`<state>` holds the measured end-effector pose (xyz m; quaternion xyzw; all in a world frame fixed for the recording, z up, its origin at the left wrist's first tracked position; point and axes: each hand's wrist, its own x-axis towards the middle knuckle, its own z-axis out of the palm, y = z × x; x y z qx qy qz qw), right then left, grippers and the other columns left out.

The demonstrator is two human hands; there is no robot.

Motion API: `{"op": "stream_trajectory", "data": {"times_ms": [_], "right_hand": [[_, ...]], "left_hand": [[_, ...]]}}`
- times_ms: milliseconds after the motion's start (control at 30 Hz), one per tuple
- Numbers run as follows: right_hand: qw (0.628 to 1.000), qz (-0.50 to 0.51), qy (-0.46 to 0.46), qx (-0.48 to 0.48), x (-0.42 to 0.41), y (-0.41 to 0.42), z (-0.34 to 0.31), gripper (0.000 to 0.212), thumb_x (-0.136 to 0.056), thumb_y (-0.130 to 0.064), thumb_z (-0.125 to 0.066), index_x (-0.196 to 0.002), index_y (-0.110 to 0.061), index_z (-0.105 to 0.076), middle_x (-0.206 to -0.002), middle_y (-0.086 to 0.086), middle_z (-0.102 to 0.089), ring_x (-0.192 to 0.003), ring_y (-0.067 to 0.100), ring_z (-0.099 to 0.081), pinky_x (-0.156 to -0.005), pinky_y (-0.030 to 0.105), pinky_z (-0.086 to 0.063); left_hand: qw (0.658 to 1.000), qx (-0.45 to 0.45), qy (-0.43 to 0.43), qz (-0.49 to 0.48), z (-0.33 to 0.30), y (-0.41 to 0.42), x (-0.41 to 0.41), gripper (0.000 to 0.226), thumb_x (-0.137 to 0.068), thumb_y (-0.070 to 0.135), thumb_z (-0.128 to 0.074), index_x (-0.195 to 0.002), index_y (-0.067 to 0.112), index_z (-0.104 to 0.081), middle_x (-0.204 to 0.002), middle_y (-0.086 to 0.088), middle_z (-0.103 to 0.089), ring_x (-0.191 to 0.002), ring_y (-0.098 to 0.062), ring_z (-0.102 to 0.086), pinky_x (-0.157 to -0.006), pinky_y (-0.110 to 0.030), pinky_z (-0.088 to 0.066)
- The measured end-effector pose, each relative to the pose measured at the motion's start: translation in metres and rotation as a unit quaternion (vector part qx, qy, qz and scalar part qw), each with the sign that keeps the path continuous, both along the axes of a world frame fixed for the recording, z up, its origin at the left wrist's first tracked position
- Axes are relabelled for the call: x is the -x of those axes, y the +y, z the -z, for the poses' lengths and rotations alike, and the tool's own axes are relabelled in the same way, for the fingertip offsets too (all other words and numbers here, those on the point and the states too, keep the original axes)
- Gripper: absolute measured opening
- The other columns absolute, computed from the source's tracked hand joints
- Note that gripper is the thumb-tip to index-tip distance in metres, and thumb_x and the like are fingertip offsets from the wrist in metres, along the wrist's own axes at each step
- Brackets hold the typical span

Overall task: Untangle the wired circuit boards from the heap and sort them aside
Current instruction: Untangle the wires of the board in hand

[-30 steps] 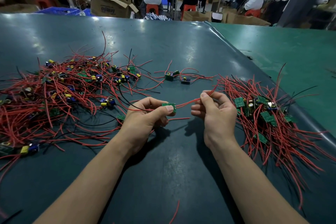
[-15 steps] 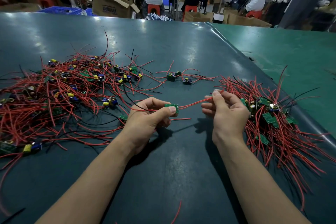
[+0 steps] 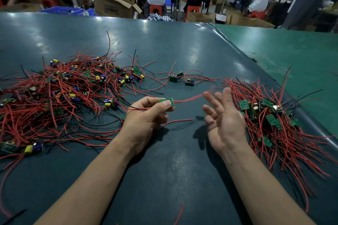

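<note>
So the person's left hand [image 3: 146, 115] has a small green circuit board [image 3: 169, 102] pinched between thumb and forefinger, held just above the dark green counter [image 3: 164, 170], roughly in the middle of the view. A red wire [image 3: 190, 97] runs off the board toward the right; it's motion-blurred, so whether its far end touches anything is hard to say. Another red lead and a thin black one trail from under the same hand.

The right hand [image 3: 224, 120] is spread wide, palm turned inward, fingers [image 3: 213, 99] splayed and blurry, gripping nothing. The two hands sit near each other but apart, with the blurred wire crossing the gap.

Off to the left is the big heap [image 3: 60, 93]: a messy tangle of red and black wires with yellow and blue components and green boards buried in it. On the right, just beside the open hand, there's the sorted pile [image 3: 270, 115], boards mostly green side up with their red leads fanning outward toward the counter's edge. Between the two piles, further back, a couple of loose boards [image 3: 178, 77] sit on their own with wires sprawled out. One stray red wire bit [image 3: 180, 213] lies near the bottom between the forearms.

In the background, people sit on red stools at other benches, with cardboard boxes [image 3: 113, 5] around.
</note>
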<state>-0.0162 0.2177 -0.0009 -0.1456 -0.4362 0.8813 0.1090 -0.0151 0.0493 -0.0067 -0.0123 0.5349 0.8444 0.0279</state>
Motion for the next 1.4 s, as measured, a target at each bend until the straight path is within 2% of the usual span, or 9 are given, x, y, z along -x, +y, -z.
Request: {"op": "stream_trajectory", "data": {"times_ms": [67, 200, 533, 867, 1067, 1133, 1233, 1333, 1400], "right_hand": [[0.995, -0.095, -0.027, -0.027, -0.004, -0.007, 0.001, 0.05, -0.071, -0.046, -0.068, -0.105, -0.01, -0.061, -0.088, 0.003, -0.075, -0.057, 0.01, -0.065, -0.038, 0.014, -0.036], [0.977, -0.192, -0.007, -0.089, -0.008, -0.021, 0.003, 0.021, -0.074, -0.024, -0.07, -0.092, -0.014, -0.075, -0.08, 0.001, -0.071, -0.061, 0.009, -0.063, -0.039, 0.015, -0.036], [0.995, -0.027, 0.017, -0.096, 0.003, -0.008, 0.006, 0.01, -0.086, -0.01, -0.069, -0.078, -0.009, -0.075, -0.068, -0.002, -0.065, -0.051, 0.002, -0.051, -0.038, 0.015, -0.034], [0.984, 0.152, 0.005, -0.094, 0.013, 0.006, 0.012, 0.011, -0.088, -0.007, -0.071, -0.077, -0.009, -0.069, -0.06, -0.004, -0.059, -0.045, 0.002, -0.048, -0.037, 0.017, -0.036], [0.96, 0.145, 0.024, -0.238, 0.015, 0.004, 0.021, 0.015, -0.087, 0.0, -0.069, -0.085, -0.015, -0.071, -0.073, -0.007, -0.067, -0.043, 0.002, -0.052, -0.038, 0.018, -0.042], [0.94, 0.126, 0.028, -0.315, 0.015, 0.003, 0.024, 0.016, -0.086, -0.002, -0.069, -0.085, -0.018, -0.072, -0.068, -0.011, -0.068, -0.043, 0.004, -0.053, -0.039, 0.021, -0.044], [0.893, 0.071, 0.023, -0.444, 0.014, 0.0, 0.028, 0.019, -0.084, -0.007, -0.072, -0.1, -0.018, -0.071, -0.091, -0.003, -0.065, -0.059, 0.014, -0.061, -0.055, 0.03, -0.053], [0.822, 0.059, 0.062, -0.564, 0.009, -0.006, 0.028, 0.031, -0.084, -0.011, -0.073, -0.113, -0.019, -0.066, -0.109, -0.004, -0.053, -0.08, 0.01, -0.058, -0.069, 0.007, -0.044], [0.83, 0.046, 0.092, -0.549, 0.005, -0.011, 0.023, 0.021, -0.088, -0.018, -0.071, -0.108, -0.021, -0.067, -0.104, -0.007, -0.06, -0.081, 0.004, -0.059, -0.066, 0.008, -0.043]], "left_hand": [[1.0, -0.009, -0.004, 0.003, 0.001, -0.001, 0.001, 0.019, -0.064, 0.016, -0.074, -0.08, 0.011, -0.065, -0.074, -0.011, -0.072, -0.052, -0.011, -0.054, -0.052, -0.017, -0.047], [0.998, 0.042, 0.012, 0.035, 0.001, 0.0, -0.001, 0.022, -0.063, 0.015, -0.075, -0.081, 0.007, -0.064, -0.069, -0.007, -0.07, -0.051, -0.012, -0.055, -0.054, -0.019, -0.049], [0.997, 0.063, 0.026, 0.026, 0.003, 0.001, -0.002, 0.009, -0.08, -0.001, -0.069, -0.079, 0.005, -0.063, -0.074, -0.014, -0.071, -0.049, -0.011, -0.051, -0.053, -0.019, -0.046], [0.998, 0.041, 0.038, 0.018, 0.003, 0.002, 0.0, 0.012, -0.069, 0.006, -0.075, -0.072, 0.011, -0.064, -0.068, -0.011, -0.07, -0.052, -0.014, -0.056, -0.052, -0.019, -0.046], [0.992, 0.059, 0.062, -0.093, 0.005, 0.0, 0.006, 0.009, -0.085, 0.002, -0.068, -0.084, 0.009, -0.062, -0.068, -0.008, -0.068, -0.047, -0.011, -0.047, -0.052, -0.021, -0.041], [0.99, 0.053, 0.079, -0.108, 0.004, 0.0, 0.006, 0.008, -0.085, 0.01, -0.07, -0.089, 0.01, -0.063, -0.07, -0.005, -0.066, -0.046, -0.01, -0.044, -0.05, -0.019, -0.041], [0.987, 0.043, 0.094, -0.127, -0.001, -0.002, 0.004, 0.034, -0.071, 0.032, -0.076, -0.093, 0.01, -0.063, -0.069, 0.001, -0.064, -0.046, -0.009, -0.045, -0.049, -0.018, -0.042], [0.986, 0.033, 0.085, -0.141, -0.004, -0.008, 0.005, 0.048, -0.056, 0.045, -0.077, -0.09, 0.014, -0.062, -0.064, 0.01, -0.063, -0.05, -0.007, -0.051, -0.055, -0.017, -0.045], [0.991, -0.001, 0.07, -0.113, -0.006, -0.008, 0.005, 0.048, -0.054, 0.044, -0.076, -0.087, 0.014, -0.059, -0.067, 0.009, -0.067, -0.061, -0.007, -0.061, -0.063, -0.02, -0.049]]}}
